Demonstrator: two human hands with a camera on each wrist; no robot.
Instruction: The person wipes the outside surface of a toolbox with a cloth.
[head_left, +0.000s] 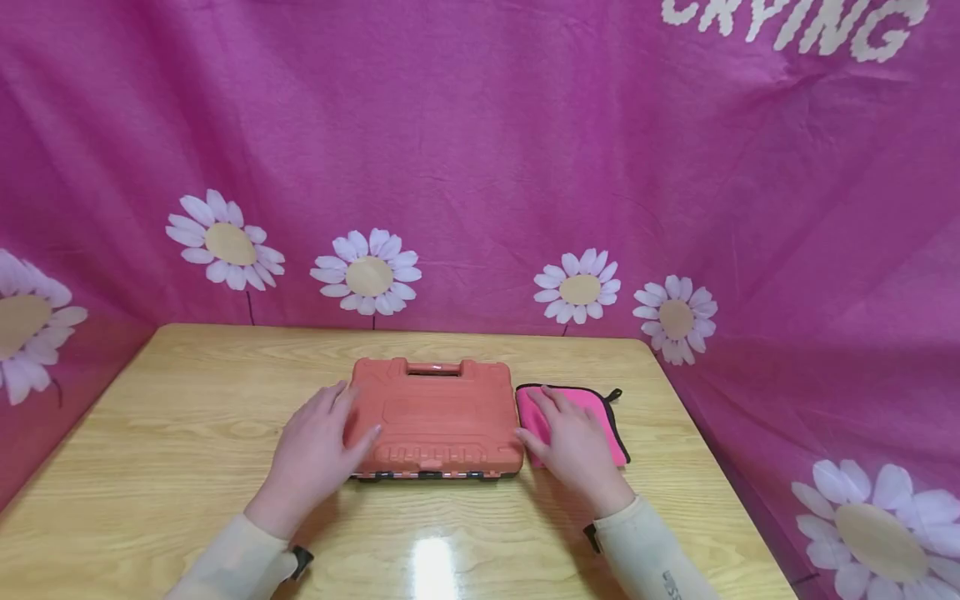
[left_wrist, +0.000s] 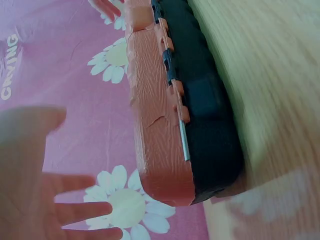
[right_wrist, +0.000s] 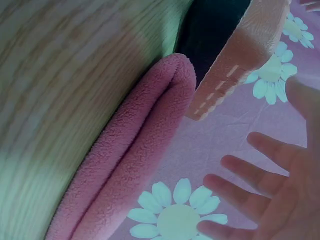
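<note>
A plastic carrying case (head_left: 431,412) with an orange-red lid and a black base (left_wrist: 210,125) lies flat and closed on the table, its handle at the far side. To its right is a folded pink plush towel (head_left: 597,403) with black edging and a small loop. My left hand (head_left: 311,450) is at the case's left end, fingers spread, thumb overlapping the lid in the head view. Over the towel and next to the case's right end is my right hand (head_left: 573,454). In the right wrist view its fingers (right_wrist: 250,195) are extended above the towel, holding nothing.
The light wooden table (head_left: 187,417) has its far edge against a purple cloth backdrop (head_left: 480,167) printed with daisies. The cloth also hangs along the left and right sides. Light reflects off the tabletop in front of the case.
</note>
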